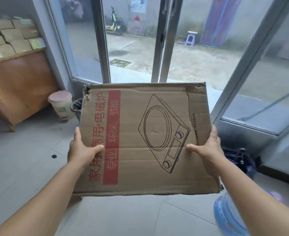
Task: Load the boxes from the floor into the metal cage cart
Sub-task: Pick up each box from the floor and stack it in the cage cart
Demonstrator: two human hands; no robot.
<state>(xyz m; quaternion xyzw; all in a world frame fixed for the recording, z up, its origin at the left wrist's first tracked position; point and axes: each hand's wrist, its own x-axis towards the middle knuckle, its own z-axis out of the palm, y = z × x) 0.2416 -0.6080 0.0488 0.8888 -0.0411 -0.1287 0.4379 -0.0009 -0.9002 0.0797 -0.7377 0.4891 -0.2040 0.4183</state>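
I hold a flat brown cardboard box (140,116) in the air in front of me, above the tiled floor. Its top shows a red band of print and a line drawing of an induction cooker; its far corners are torn. My left hand (80,147) grips the box's left edge, thumb on top. My right hand (206,147) grips the right edge the same way. No metal cage cart is in view.
A wooden cabinet (19,86) with stacked cartons (12,38) stands at the left. A pink-lidded bin (61,104) sits by the glass door frame (103,48). A dark bag (240,160) and a blue plastic item (229,217) lie at the right. Glass doors open onto a courtyard ahead.
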